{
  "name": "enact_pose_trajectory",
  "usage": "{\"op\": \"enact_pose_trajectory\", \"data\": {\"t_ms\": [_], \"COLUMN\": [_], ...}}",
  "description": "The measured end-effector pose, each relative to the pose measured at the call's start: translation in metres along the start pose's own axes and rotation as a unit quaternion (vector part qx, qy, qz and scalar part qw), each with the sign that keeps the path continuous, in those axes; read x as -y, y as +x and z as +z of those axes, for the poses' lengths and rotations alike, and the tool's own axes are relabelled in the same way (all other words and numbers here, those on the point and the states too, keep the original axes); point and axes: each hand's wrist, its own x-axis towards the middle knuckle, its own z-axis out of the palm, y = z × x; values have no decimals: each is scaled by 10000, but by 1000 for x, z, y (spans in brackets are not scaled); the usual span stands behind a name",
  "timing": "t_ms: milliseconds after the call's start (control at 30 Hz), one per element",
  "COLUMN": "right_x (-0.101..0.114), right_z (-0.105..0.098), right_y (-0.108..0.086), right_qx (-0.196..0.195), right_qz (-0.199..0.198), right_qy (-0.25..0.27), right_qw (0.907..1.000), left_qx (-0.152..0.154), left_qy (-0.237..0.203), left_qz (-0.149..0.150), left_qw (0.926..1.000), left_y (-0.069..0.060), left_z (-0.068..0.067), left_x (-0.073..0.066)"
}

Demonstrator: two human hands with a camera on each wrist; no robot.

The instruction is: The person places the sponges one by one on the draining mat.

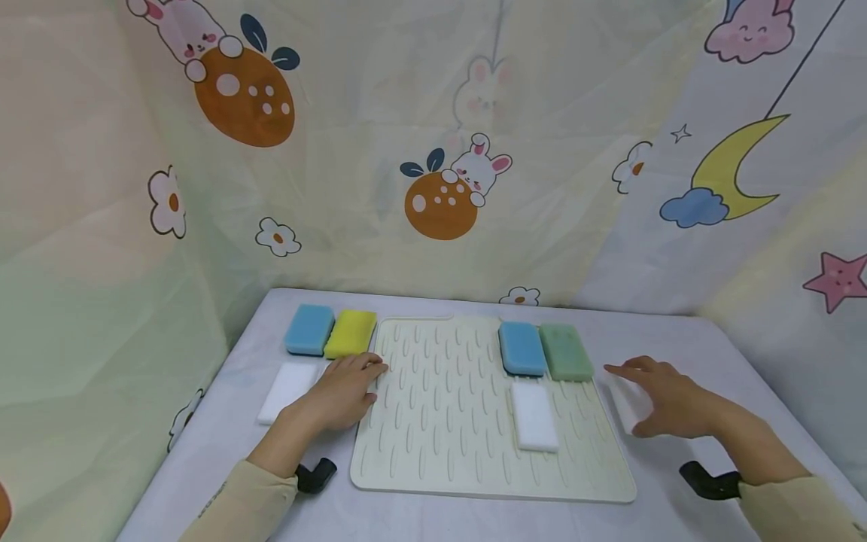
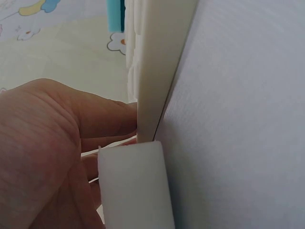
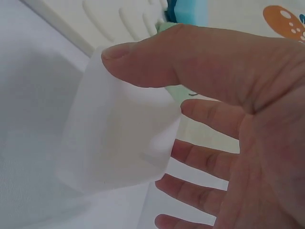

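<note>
1. While the fingers of my left hand are relaxed and only slightly bent, my left thumb reaches the side edge of a pale ridged mat.
2. Close under that hand, at the mat's edge, sits a white block; some of my fingers pass behind it, and I cannot tell whether they touch it.
3. On the outer side of the same hand, a white sponge lies on the surface, partly covered by my wrist.
4. My right hand is spread wide, the fingers apart and nearly straight.
5. My right thumb extends over a white pad beside the mat's right edge, and my fingertips come to its far side; I cannot tell how firmly they touch.
6. Between my hands, a white bar rests on the mat, just below a blue sponge and a green sponge that stand side by side, clear of my fingers.
</note>
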Motion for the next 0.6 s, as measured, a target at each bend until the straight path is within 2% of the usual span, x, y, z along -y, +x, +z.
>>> {"op": "enact_pose_trajectory", "data": {"t_ms": [233,600], "right_x": [9,16], "right_z": [0,4], "right_y": [3,6], "right_qx": [100,144], "right_qz": [46,-156], "right_qy": [8,42], "right_qw": [9999,9998], "left_qx": [8,5], "left_qy": [45,27], "left_qz": [-12,11], "left_qw": [10000,10000], "left_y": [0,-1], "left_z": [0,-2], "left_x": [-1,-2]}}
